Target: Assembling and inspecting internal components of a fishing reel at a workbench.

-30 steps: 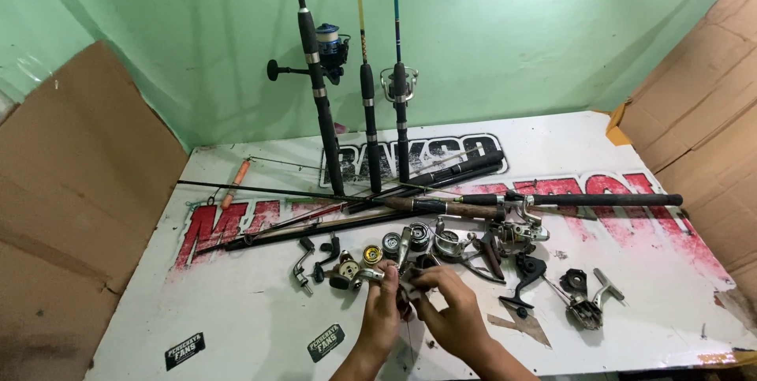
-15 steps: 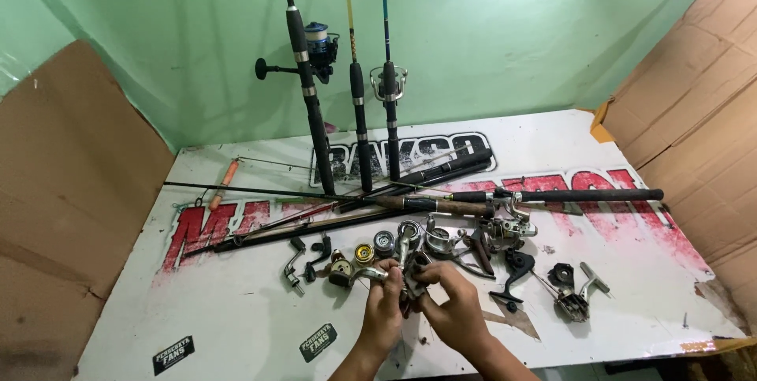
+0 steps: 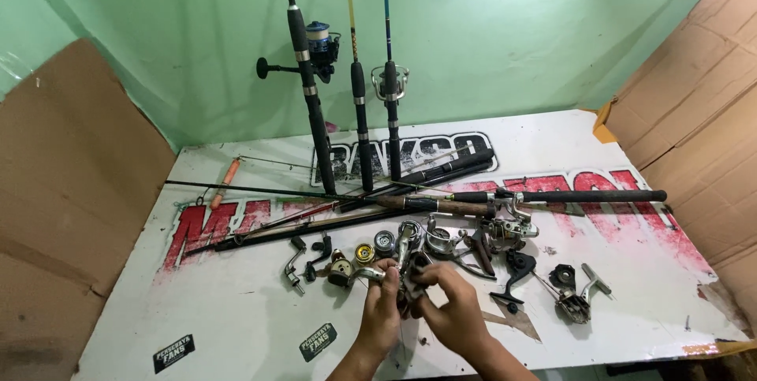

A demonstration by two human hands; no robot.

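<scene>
Reel part (image 3: pixel 412 270), dark and partly hidden by fingers, sits at the near edge of the white table (image 3: pixel 236 318), clamped between left hand (image 3: pixel 380 310) and right hand (image 3: pixel 453 310), which are pressed together around it. Loose reel pieces (image 3: pixel 355 263) lie just behind the hands in a row. Two detached reels (image 3: pixel 572 294) rest to the right. Rods (image 3: pixel 473 201) lie across the table further back. Three upright rods (image 3: pixel 359 97) lean against the green wall. Cardboard (image 3: pixel 63 192) flanks both sides.
</scene>
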